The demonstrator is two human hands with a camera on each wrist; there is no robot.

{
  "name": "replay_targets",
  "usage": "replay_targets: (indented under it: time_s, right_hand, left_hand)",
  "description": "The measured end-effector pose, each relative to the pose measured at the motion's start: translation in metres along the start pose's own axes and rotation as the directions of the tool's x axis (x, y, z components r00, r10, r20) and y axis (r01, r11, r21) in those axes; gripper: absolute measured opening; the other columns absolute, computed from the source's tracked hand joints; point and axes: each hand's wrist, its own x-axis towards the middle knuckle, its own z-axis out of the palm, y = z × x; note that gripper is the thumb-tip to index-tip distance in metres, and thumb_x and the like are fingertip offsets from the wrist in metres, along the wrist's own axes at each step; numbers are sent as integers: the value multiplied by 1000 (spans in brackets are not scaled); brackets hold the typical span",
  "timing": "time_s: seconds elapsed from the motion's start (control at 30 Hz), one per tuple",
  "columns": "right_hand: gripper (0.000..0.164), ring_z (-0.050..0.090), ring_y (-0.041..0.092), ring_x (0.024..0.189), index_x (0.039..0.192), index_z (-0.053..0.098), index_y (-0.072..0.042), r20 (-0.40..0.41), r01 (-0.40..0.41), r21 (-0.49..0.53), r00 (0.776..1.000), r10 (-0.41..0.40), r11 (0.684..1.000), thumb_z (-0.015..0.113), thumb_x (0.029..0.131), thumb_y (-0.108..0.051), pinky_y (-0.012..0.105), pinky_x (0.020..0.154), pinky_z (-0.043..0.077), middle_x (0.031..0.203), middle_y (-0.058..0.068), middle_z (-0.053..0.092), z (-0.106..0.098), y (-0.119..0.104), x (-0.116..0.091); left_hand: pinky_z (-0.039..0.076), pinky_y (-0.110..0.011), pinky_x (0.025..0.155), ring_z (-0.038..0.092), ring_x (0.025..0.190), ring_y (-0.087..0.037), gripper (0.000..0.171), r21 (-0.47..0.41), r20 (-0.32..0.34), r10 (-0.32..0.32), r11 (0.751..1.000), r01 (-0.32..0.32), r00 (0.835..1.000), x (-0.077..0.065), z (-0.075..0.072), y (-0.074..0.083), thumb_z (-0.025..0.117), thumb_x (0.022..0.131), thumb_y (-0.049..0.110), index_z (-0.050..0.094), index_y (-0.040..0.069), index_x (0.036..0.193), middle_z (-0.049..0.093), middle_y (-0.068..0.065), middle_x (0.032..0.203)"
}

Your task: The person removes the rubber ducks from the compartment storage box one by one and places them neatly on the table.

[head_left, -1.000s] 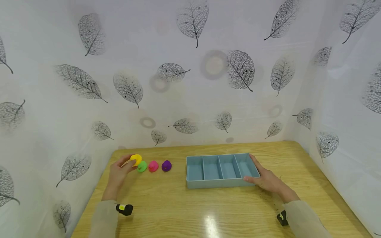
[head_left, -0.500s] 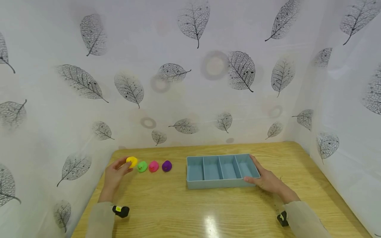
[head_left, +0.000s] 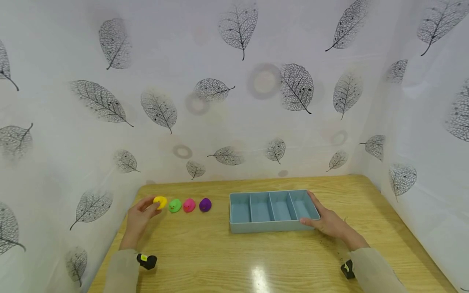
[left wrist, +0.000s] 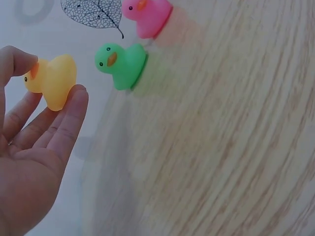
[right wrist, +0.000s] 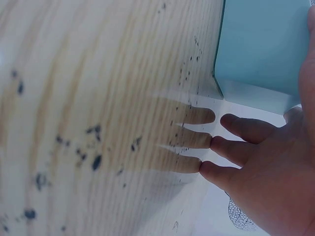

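At the left of the head view, my left hand [head_left: 138,219] pinches a yellow rubber duck [left wrist: 61,81] between thumb and fingertips; the fingers partly cover it. The left wrist view shows it tilted in the hand. To its right stand a green duck [head_left: 175,205], a pink duck [head_left: 189,205] and a purple duck [head_left: 205,204] in a row. My right hand [head_left: 331,223] holds the right end of a light blue divided tray [head_left: 271,226], thumb at the front corner and index finger along the end wall. Its other fingertips touch the tabletop in the right wrist view.
The wooden table [head_left: 205,256] has dark specks [right wrist: 97,162] near the right hand. White leaf-patterned sheeting [head_left: 220,122] encloses the table at the back and both sides. Each wrist carries a small black camera.
My left hand has moved left with the yellow duck, from above the green duck to beside it, and slightly lower. The right hand and tray have stayed put.
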Motion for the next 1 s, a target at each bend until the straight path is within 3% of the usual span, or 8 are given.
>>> replay_targets:
  time_s: [0.33, 0.63, 0.73, 0.9, 1.0]
  right_hand:
    - [110, 58, 59, 127, 167, -13, -39, 4, -6, 5, 1000, 6, 1000, 69, 97, -58, 73, 103, 48, 170, 35, 15, 1, -1, 0]
    - [110, 62, 57, 123, 168, -13, -39, -6, -4, -7, 1000, 4, 1000, 69, 97, -58, 72, 100, 50, 170, 35, 16, 0, -1, 0]
    - [110, 64, 56, 121, 168, -12, -38, -7, -3, -12, 1000, 3, 1000, 69, 97, -58, 71, 100, 51, 170, 35, 17, 1, -1, 0]
    - [110, 65, 55, 120, 168, -13, -38, -3, -9, -6, 1000, 9, 1000, 69, 97, -58, 71, 99, 51, 169, 36, 17, 1, -1, 0]
    - [110, 66, 54, 119, 168, -13, -39, -4, -11, -3, 1000, 11, 1000, 69, 97, -58, 70, 98, 52, 169, 36, 17, 1, 0, 0]
  left_hand:
    - [63, -26, 88, 72, 92, 0, 51, 34, -52, -77, 996, 79, 996, 1, -4, -9, 72, 101, 13, 56, -9, 144, 64, 15, 108]
    - [60, -15, 79, 68, 86, 7, 49, 237, -101, -39, 970, 62, 994, -1, -4, -12, 75, 99, 25, 64, 2, 141, 68, 19, 114]
    - [57, -13, 77, 65, 86, 9, 47, 271, -103, -24, 961, 51, 994, -1, -2, -12, 76, 99, 25, 66, 2, 139, 71, 11, 117]
    - [54, -9, 77, 60, 87, 12, 45, 336, -91, 1, 942, 30, 996, -2, 1, -12, 73, 101, 24, 66, 0, 138, 68, -18, 136]
    - [53, -10, 77, 60, 90, 8, 47, 345, -95, -24, 937, 56, 995, -1, 1, -14, 72, 101, 26, 65, 1, 140, 64, -22, 142]
